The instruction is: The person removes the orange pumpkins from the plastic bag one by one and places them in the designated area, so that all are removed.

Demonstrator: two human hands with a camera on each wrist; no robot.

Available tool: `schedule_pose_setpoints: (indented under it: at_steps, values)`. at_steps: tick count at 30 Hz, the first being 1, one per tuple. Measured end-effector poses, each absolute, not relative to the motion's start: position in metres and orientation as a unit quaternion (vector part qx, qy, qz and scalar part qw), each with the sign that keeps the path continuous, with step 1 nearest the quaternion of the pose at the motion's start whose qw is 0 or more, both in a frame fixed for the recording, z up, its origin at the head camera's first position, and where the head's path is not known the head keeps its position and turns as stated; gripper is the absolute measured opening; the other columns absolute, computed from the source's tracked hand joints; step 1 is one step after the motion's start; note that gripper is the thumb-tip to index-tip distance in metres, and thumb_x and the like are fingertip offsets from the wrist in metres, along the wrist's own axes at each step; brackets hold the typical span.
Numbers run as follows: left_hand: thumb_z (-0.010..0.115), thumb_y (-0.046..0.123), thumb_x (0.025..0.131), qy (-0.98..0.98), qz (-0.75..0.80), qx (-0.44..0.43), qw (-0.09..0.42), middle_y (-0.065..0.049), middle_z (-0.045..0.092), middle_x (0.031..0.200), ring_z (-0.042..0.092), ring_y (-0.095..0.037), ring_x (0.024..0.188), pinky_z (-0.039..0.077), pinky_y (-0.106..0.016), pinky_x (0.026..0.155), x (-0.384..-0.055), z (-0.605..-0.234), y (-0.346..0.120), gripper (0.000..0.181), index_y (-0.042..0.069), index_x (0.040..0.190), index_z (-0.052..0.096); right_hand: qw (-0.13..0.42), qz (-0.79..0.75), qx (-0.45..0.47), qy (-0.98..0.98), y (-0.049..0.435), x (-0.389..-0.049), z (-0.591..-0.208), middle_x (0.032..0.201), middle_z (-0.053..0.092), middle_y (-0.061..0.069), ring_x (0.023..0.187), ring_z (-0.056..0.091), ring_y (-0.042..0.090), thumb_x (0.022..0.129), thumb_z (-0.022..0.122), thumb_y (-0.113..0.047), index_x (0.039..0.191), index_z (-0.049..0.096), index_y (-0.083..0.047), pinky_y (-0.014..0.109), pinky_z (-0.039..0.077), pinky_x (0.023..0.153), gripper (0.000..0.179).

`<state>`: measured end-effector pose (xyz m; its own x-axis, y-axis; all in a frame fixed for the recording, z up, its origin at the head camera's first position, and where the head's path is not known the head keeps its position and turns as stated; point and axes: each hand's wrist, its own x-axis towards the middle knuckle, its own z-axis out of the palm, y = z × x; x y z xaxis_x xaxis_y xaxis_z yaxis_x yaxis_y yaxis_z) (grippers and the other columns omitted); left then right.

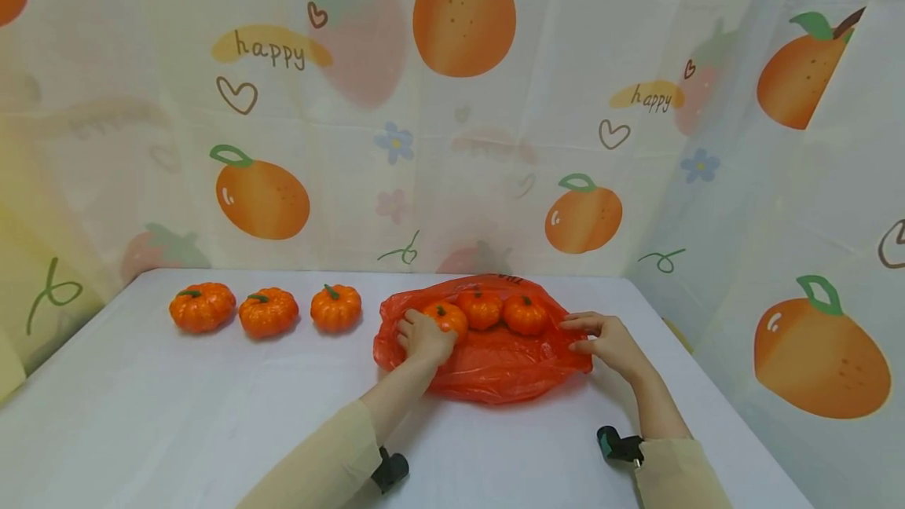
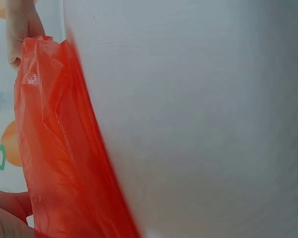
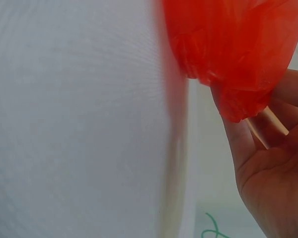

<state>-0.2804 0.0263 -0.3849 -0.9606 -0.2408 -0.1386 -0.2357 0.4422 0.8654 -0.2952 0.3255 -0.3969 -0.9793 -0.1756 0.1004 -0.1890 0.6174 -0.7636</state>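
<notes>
A red plastic bag point(image 1: 488, 379) lies spread wide on the table, with small orange toy pumpkins inside. Two of them, a middle pumpkin point(image 1: 481, 309) and a right pumpkin point(image 1: 525, 315), sit toward the back of the bag. My left hand point(image 1: 427, 340) reaches in over the bag's left side, fingers and thumb around the left pumpkin point(image 1: 448, 316), whose lower part the hand hides. At the other end, my right hand point(image 1: 608, 340) grips the bag's right edge; the right wrist view shows the film point(image 3: 238, 99) between thumb and fingers.
Left of the bag, three more pumpkins stand in a row: an outer one point(image 1: 203, 307), one in between point(image 1: 269, 313) and one nearest the bag point(image 1: 335, 308). A fruit-printed curtain point(image 1: 452, 140) hangs behind the white table point(image 1: 212, 415) and along its right side.
</notes>
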Motion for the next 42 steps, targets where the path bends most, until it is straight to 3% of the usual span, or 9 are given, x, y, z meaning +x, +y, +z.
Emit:
schedule_pose_setpoints:
  at_steps: [7,13,18,22,32,42]
  values:
    - [0.064,0.012,0.09,-0.828,-0.545,0.126,-0.028,-0.032,0.01,0.159,0.015,-0.052,0.147,0.017,-0.061,0.124,-0.274,-0.38,0.019,0.091,-0.011,0.152,0.002,0.01,0.425,0.106,-0.899,0.325,-0.295,-0.396,0.141,0.056,0.022,0.132,0.049,0.045,0.085,0.066,-0.008,0.122,0.069,-0.001,0.056,0.05,0.103,0.037]
    - [0.063,0.013,0.09,-0.812,-0.572,0.105,-0.049,-0.03,0.005,0.162,0.019,-0.049,0.147,0.023,-0.059,0.122,-0.267,-0.374,0.011,0.094,-0.007,0.154,-0.003,0.011,0.426,0.107,-0.898,0.324,-0.294,-0.393,0.141,0.056,0.022,0.133,0.048,0.045,0.085,0.066,-0.009,0.122,0.069,-0.001,0.057,0.049,0.104,0.038]
    - [0.066,0.012,0.088,-0.806,-0.586,0.071,-0.036,-0.028,0.023,0.153,0.036,-0.042,0.137,0.034,-0.055,0.119,-0.265,-0.37,0.008,0.082,-0.003,0.15,0.014,0.011,0.426,0.104,-0.899,0.323,-0.293,-0.392,0.141,0.056,0.022,0.133,0.047,0.045,0.084,0.065,-0.009,0.121,0.069,-0.001,0.06,0.047,0.104,0.038]
    - [0.069,0.014,0.087,-0.806,-0.589,0.05,-0.032,-0.023,0.033,0.147,0.041,-0.038,0.131,0.039,-0.053,0.116,-0.263,-0.365,0.005,0.074,0.001,0.145,0.023,0.01,0.427,0.101,-0.898,0.323,-0.294,-0.392,0.141,0.056,0.022,0.133,0.047,0.045,0.084,0.065,-0.009,0.121,0.069,-0.001,0.06,0.048,0.104,0.038]
    - [0.072,0.015,0.085,-0.794,-0.608,0.015,-0.014,-0.021,0.041,0.147,0.044,-0.036,0.135,0.034,-0.051,0.119,-0.259,-0.354,-0.015,0.075,0.002,0.144,0.028,0.013,0.425,0.1,-0.899,0.323,-0.295,-0.394,0.141,0.056,0.023,0.133,0.047,0.045,0.084,0.066,-0.01,0.121,0.069,-0.001,0.058,0.05,0.103,0.038]
    - [0.073,0.018,0.085,-0.797,-0.602,-0.013,-0.038,-0.017,0.036,0.151,0.041,-0.036,0.136,0.037,-0.054,0.117,-0.259,-0.342,-0.05,0.073,0.008,0.144,0.031,0.011,0.43,0.1,-0.897,0.322,-0.293,-0.392,0.142,0.055,0.023,0.133,0.047,0.045,0.085,0.066,-0.009,0.121,0.069,0.0,0.056,0.051,0.102,0.038]
